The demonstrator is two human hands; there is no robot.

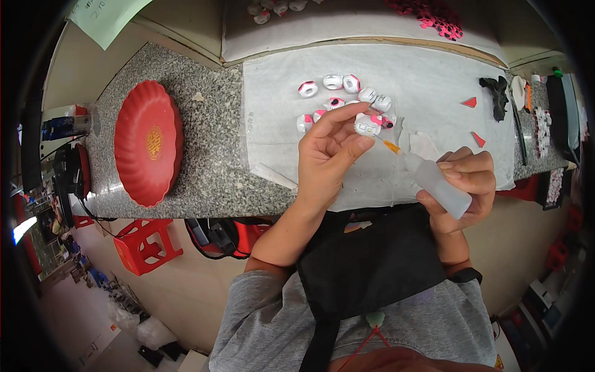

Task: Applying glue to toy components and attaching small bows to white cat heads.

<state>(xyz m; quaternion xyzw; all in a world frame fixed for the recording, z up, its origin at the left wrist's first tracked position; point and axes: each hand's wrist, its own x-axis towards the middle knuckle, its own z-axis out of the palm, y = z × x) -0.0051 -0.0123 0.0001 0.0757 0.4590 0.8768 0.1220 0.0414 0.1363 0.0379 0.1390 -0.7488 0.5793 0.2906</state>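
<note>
Right grip [466,186]: wrapped around a translucent squeeze bottle [441,187].
Left grip [328,149]: pinching the white-and-pink piece [367,126] above the counter.
Counter [207,130]: granite, partly under a pale sheet [273,87].
Red dish [131,139]: far left, out of the way.
White pieces [333,81]: clustered just beyond the left fingers, likely easily knocked.
Orange nozzle [391,147]: aimed at the held piece, contact unclear; steady wrists and light squeezing should serve best.

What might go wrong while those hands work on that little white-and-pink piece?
The orange needle tip sits close to the left hand, so a slip might prick it. The right hand grips the whitish squeeze bottle; squeezing hard might over-apply any contents to the white-and-pink piece. A bump might scatter the similar pieces just beyond.
</note>
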